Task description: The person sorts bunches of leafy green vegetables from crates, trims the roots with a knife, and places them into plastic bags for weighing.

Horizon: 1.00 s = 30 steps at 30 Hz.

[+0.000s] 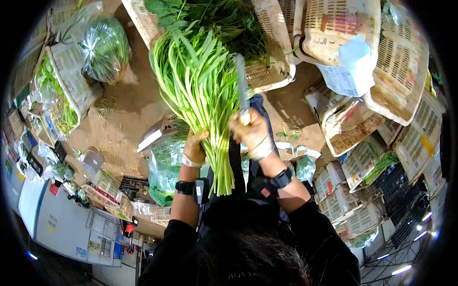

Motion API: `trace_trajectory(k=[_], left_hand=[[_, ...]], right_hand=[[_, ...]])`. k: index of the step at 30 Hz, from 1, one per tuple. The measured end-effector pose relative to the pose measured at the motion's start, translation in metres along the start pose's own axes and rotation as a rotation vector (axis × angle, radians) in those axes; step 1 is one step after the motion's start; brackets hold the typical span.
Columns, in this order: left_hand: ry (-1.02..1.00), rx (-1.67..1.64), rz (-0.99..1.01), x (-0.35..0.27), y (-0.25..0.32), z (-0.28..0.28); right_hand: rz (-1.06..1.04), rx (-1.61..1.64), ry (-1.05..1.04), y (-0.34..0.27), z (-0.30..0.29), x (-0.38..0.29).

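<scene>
A large bunch of leafy green vegetables [200, 85] lies over my lap, its leaves away from me and its pale stems towards me. Around the stems on the left side closes my left hand [195, 147], in a thin glove. My right hand [251, 133], also gloved, grips a knife [241, 82] by its handle beside the bunch, the blurred blade pointing away from me. A thin band seems to circle the stems near their lower part. Beyond the bunch, a white plastic crate [279, 39] holds more of the greens [229, 21].
Stacked crates [397, 71] stand at the right, with a sheet of paper [352, 68] on one. A bag of greens [105, 48] rests on the floor at the upper left. Plastic-wrapped greens [166, 168] lie by my left forearm, near a white-edged box [150, 139].
</scene>
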<state>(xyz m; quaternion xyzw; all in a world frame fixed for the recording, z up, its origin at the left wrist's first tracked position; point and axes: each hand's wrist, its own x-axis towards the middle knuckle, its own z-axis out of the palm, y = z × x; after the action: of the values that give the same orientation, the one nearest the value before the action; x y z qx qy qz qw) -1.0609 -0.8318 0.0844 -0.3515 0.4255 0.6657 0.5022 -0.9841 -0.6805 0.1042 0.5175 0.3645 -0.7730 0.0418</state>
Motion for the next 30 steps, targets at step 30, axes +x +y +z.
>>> trace_trajectory(k=[30], left_hand=[[0.151,0.356,0.104,-0.009,-0.001,0.017]], right_hand=[[-0.491,-1.113,-0.068,-0.007,0.059,0.048]])
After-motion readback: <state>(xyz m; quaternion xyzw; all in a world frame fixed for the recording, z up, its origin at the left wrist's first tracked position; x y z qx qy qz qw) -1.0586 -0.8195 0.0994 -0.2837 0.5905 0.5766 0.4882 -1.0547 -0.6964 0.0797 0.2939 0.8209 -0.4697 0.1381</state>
